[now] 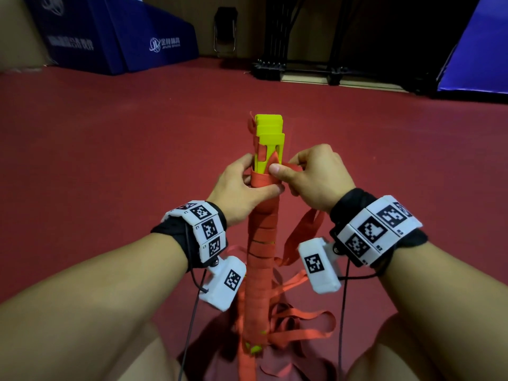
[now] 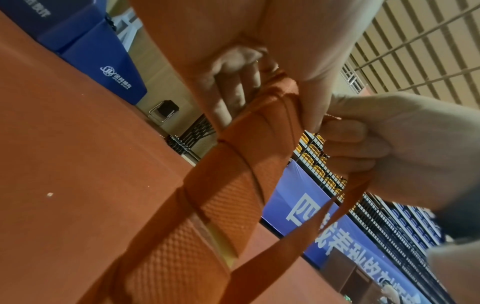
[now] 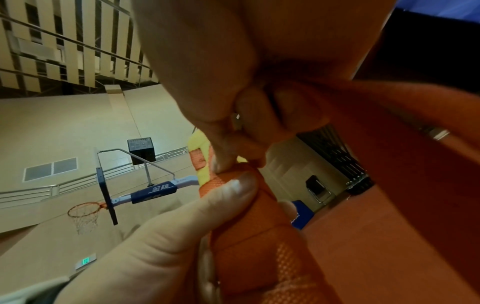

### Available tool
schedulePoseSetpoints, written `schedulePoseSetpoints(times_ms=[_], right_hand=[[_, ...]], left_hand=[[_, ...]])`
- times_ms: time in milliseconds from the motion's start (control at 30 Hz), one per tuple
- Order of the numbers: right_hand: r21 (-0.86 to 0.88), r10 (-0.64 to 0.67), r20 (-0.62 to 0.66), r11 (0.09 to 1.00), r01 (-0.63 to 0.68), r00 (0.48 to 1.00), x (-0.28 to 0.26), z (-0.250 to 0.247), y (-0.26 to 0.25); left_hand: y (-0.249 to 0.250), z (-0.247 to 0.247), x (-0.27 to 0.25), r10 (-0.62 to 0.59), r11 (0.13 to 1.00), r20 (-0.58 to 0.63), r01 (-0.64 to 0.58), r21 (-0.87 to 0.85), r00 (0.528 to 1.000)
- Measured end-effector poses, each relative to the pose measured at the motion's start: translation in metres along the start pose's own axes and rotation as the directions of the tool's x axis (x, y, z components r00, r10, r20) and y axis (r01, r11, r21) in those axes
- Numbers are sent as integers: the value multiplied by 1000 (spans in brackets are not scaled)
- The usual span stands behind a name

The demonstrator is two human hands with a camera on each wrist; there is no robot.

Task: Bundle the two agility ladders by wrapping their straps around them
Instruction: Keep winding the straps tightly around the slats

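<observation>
A bundle of yellow ladder rungs points away from me above the red floor, its near length wound in orange-red strap. My left hand grips the wrapped bundle just below the bare yellow end, thumb laid across the top turn. My right hand pinches the strap between thumb and fingers at the bundle's right side. A free strap length hangs from that hand. Loose strap loops trail near my knees. A second ladder cannot be told apart.
Red sports floor lies all around. Blue padded blocks stand at the back left, a folding chair and black stacked frames at the back middle, and a blue banner at the right. My knees fill the bottom corners.
</observation>
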State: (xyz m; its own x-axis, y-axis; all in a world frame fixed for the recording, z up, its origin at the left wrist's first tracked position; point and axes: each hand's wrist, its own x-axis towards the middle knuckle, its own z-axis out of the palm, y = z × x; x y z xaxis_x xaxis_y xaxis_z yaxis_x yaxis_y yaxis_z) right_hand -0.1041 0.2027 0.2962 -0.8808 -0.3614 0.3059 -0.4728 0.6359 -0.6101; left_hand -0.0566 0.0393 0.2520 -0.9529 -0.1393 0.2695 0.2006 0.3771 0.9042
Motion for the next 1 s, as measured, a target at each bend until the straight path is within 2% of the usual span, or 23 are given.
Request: schedulePoseSetpoints(times_ms=[300, 533, 700, 800, 1000], right_hand=[[57, 28, 3, 998, -28, 1000, -10, 4, -22], [6, -10, -47, 1000, 10, 999, -9, 4, -21], [15, -32, -39, 999, 32, 999, -6, 0, -12], [24, -64, -22, 998, 65, 998, -4, 0, -8], [15, -23, -18, 1000, 24, 1000, 2, 0, 1]], left_hand=[[0, 4, 1, -15, 990, -46, 21, 140, 999], [-1, 12, 3, -6, 1000, 30, 6, 19, 1000], [6, 10, 6, -112, 989, 100, 121, -88, 989], [6, 9, 4, -110, 982, 154, 131, -136, 982], [-1, 10, 0, -49, 999, 113, 48, 15, 992]])
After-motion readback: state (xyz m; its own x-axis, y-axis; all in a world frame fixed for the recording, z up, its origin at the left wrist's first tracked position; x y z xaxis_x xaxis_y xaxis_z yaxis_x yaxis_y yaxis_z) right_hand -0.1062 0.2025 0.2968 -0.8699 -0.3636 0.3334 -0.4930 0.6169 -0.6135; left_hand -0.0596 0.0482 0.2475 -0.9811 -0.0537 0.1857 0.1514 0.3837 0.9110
